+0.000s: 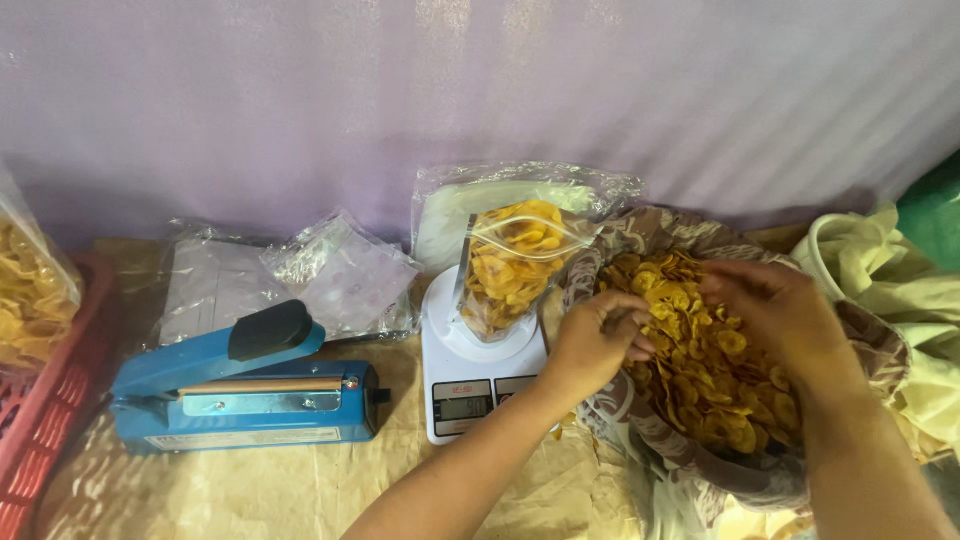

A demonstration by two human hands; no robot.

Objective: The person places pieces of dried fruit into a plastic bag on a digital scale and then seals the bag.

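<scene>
- A clear zip pouch (515, 262) full of yellow chips stands upright on the white scale (470, 375), just left of the left hand (595, 345), its mouth open.
- The scale's small grey screen (465, 407) sits on its front edge, below and left of that hand; its digits are too small to tell.
- A stack of empty clear pouches (345, 275) lies flat further left, behind the blue sealer (245, 395).
- Another clear bag (520, 190), crumpled, leans on the wall behind the filled pouch.
- A pale label strip (245, 437) runs along the sealer's front.
- At the far left, well apart from both hands, a big clear bag of chips (30, 290) rests in a red crate (45, 420).
</scene>
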